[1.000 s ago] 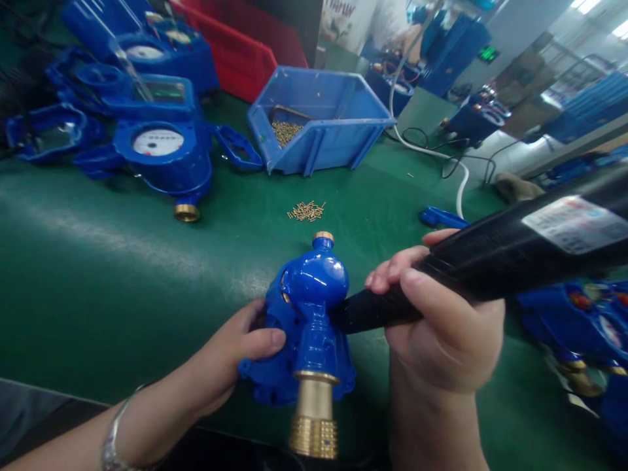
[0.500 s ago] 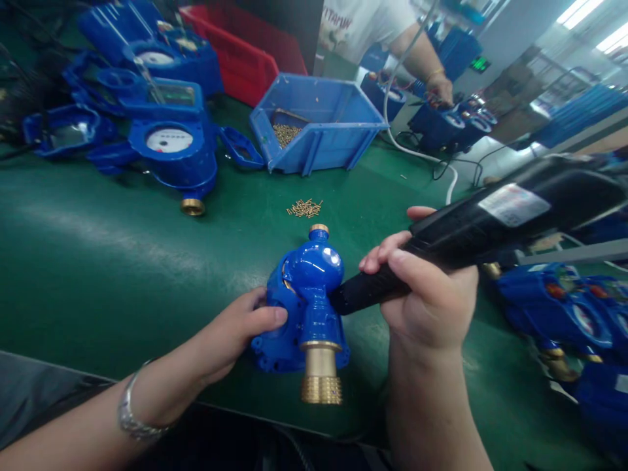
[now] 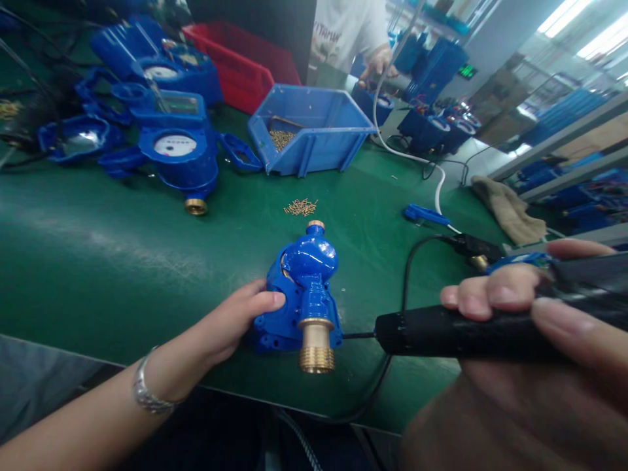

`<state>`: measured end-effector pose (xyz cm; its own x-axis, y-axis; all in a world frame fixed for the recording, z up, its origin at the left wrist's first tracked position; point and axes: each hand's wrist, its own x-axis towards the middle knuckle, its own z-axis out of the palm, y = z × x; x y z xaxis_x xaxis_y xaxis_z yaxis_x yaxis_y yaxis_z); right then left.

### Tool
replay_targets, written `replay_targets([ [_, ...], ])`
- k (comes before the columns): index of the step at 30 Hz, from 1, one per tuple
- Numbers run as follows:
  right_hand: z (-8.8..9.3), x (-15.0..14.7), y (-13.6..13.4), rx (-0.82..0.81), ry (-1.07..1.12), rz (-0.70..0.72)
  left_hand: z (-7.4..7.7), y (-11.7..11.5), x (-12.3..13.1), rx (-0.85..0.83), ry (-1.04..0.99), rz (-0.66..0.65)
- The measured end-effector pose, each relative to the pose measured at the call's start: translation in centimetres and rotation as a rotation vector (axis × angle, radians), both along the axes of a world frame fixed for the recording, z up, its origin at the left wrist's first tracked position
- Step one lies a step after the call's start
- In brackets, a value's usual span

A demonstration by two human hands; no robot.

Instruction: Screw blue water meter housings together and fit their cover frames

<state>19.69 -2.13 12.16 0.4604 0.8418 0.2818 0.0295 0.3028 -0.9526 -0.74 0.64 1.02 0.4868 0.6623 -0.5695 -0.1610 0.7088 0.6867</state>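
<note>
A blue water meter (image 3: 311, 261) with a threaded brass end pointing toward me lies face down on the green table. My left hand (image 3: 240, 314) grips its left side, the thumb on top and the other fingers mostly hidden. My right hand (image 3: 505, 392) is wrapped round a black electric screwdriver (image 3: 422, 332), held nearly level. Its thin bit reaches to the lower right edge of the meter's casing; whether it sits on a screw cannot be seen. Beyond the meter lies a small heap of brass screws (image 3: 301, 207).
A blue bin (image 3: 324, 144) holding screws stands behind the heap, with a red bin (image 3: 235, 65) further back. More water meters (image 3: 179, 157) and loose covers are at the left. A black cord (image 3: 406, 281) loops on the right, near a glove (image 3: 510, 209). A co-worker's hand (image 3: 377, 62) is at the back.
The screwdriver has swung down and right, so its bit now points leftward at the meter's lower right edge. My left hand stays on the meter. The co-worker's hand has moved left.
</note>
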Motion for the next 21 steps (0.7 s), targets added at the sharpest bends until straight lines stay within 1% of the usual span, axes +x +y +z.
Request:
replay_targets([
  [4,-0.1,0.2,0.4,-0.011,0.080,0.005,0.0,0.1,0.0,0.010,0.006,-0.007],
  [8,0.0,0.4,0.5,-0.023,0.129,-0.022,0.1,0.1,-0.1,0.008,0.008,-0.023],
  [12,-0.5,0.4,0.3,0.016,0.105,-0.057,0.2,0.2,-0.1,0.014,-0.025,-0.040],
  [17,-0.9,0.2,-0.1,0.017,0.071,-0.072,-0.1,0.3,-0.1,0.025,-0.041,-0.057],
  [21,-1.0,0.0,-0.2,0.013,0.048,-0.083,-0.4,0.0,-0.1,0.040,-0.027,-0.034],
])
